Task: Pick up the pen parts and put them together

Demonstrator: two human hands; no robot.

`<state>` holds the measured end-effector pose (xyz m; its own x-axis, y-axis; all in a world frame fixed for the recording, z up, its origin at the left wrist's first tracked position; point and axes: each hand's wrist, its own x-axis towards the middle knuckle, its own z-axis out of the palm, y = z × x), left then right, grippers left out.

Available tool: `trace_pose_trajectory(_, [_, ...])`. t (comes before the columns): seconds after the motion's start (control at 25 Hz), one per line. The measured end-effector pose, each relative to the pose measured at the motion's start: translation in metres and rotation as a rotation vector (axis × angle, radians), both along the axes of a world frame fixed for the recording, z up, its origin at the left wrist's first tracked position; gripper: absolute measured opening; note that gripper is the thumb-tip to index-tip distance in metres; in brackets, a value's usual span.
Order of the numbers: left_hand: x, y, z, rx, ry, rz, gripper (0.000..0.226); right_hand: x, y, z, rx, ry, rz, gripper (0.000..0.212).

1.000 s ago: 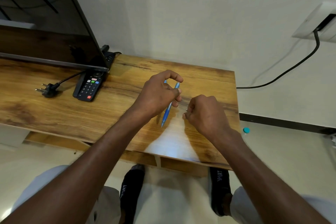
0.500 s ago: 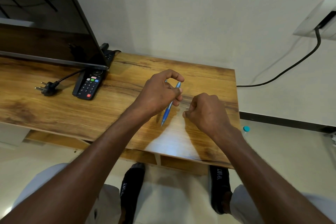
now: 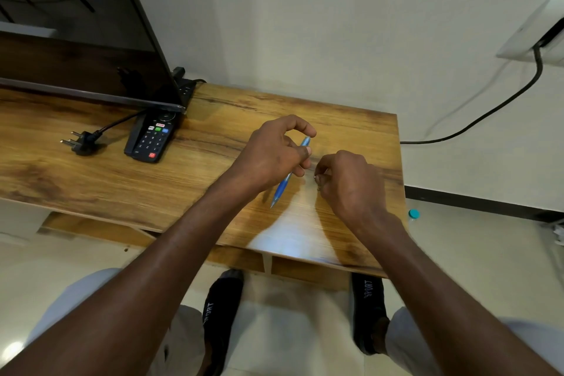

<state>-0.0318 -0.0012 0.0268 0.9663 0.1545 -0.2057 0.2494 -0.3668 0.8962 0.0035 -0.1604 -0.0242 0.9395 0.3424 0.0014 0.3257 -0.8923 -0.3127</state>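
I see left hand [image 3: 274,156] pinching blue pen [image 3: 290,174] mid-barrel | right hand [image 3: 348,183] pinching something tiny, unidentifiable | pen likely light, stiff, slick; best held at grip.

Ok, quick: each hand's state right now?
Left hand: holding the blue pen.
Right hand: fingers curled, pinching something tiny; cannot tell what.

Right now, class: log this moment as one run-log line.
left hand: holds blue pen, tip down | right hand: pinches tiny part, unclear | surface: wooden table | nearby: remote, loose plug
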Motion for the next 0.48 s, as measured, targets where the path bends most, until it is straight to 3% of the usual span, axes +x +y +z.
trace_pose_trajectory(0.2, [0.0, 0.003, -0.002, -0.033, -0.011, -0.006, 0.025, 0.0, 0.0, -0.003, 0.115, -0.009, -0.05, 0.007])
trace_pose_trajectory(0.36, [0.0, 0.003, -0.001, -0.052, -0.003, -0.025, 0.026, 0.01, -0.002, 0.024, 0.711, 0.281, -0.285, 0.001])
trace_pose_trajectory(0.48, [0.001, 0.001, 0.002, -0.091, 0.02, -0.058, 0.028, 0.012, -0.005, 0.045, 1.023, 0.509, -0.375, 0.016])
